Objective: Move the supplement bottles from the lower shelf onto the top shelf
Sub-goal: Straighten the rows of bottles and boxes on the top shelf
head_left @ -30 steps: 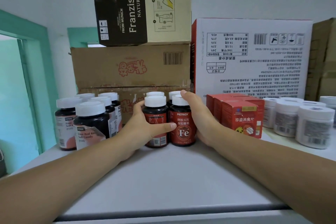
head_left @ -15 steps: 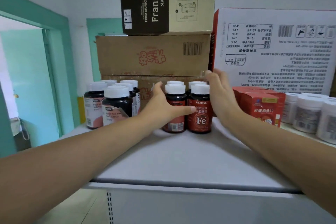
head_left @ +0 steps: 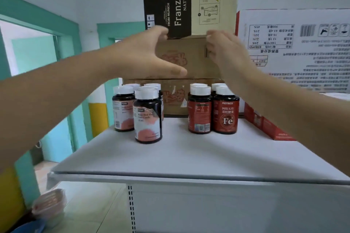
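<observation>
Two groups of dark supplement bottles with white caps stand on the white top shelf (head_left: 189, 157). The red-labelled group (head_left: 213, 109), its front right bottle marked "Fe" (head_left: 226, 111), stands in the middle. The pink-and-white-labelled group (head_left: 139, 111) stands to its left. My left hand (head_left: 149, 56) hovers above the gap between the groups, fingers spread, holding nothing. My right hand (head_left: 227, 53) hangs above the red group, also empty with fingers apart. Neither hand touches a bottle.
Stacked brown cartons (head_left: 185, 58) and a dark Franziskaner box (head_left: 168, 0) stand behind the bottles. A big white printed carton (head_left: 303, 47) and red boxes (head_left: 269, 125) fill the right. A teal door frame (head_left: 73, 73) is at left. A perforated shelf upright (head_left: 131, 208) runs below.
Both hands have let go of the red-labelled bottles and risen above them, opening. The view has shifted down and back, showing the shelf's front edge.
</observation>
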`<state>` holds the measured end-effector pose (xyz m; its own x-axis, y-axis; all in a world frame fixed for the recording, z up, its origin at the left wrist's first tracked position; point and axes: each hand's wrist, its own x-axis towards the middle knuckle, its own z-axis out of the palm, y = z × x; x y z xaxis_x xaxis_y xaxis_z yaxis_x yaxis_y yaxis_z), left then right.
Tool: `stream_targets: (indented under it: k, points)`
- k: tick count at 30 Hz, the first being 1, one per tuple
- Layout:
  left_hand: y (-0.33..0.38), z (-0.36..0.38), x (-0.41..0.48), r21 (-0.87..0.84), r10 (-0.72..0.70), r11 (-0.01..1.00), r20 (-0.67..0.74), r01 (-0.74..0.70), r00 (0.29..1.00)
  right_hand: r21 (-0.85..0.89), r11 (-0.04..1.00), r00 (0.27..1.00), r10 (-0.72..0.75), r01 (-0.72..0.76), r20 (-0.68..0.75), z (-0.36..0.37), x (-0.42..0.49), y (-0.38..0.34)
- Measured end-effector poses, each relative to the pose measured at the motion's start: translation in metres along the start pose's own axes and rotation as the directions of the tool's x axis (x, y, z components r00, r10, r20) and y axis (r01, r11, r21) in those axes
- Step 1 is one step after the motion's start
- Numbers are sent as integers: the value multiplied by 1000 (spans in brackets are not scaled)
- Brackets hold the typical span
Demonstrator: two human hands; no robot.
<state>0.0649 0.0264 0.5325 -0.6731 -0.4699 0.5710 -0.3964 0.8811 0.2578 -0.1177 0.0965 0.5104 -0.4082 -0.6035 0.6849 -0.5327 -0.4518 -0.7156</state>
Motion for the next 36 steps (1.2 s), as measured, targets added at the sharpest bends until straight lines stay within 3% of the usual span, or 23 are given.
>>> stream_targets:
  k: [5, 9, 13, 17, 25, 30, 36]
  points:
    - [-71, 1, -30, -27, -163, 985, 142, 168, 976, 45, 976, 955, 196, -211, 222, 64, -14, 20]
    - [-119, 16, -49, -239, -198, 939, 206, 246, 958, 41, 981, 924, 162, -187, 348, 95, -28, 34]
    - [-161, 40, -53, -382, -209, 882, 211, 277, 955, 8, 990, 929, 129, -141, 348, 105, -37, 54]
    - [-183, 63, -43, -613, -87, 767, 196, 191, 977, 9, 989, 899, 128, -145, 418, 105, -42, 71]
    - [-201, 93, -17, -814, -73, 565, 116, 137, 991, -9, 980, 861, 179, -199, 476, 106, -44, 82]
    - [-203, 101, -11, -841, -89, 526, 95, 127, 992, -44, 988, 886, 152, -148, 439, 113, -48, 83]
    - [-206, 105, -7, -824, -104, 547, 108, 148, 989, -80, 990, 890, 139, -115, 434, 120, -48, 86]
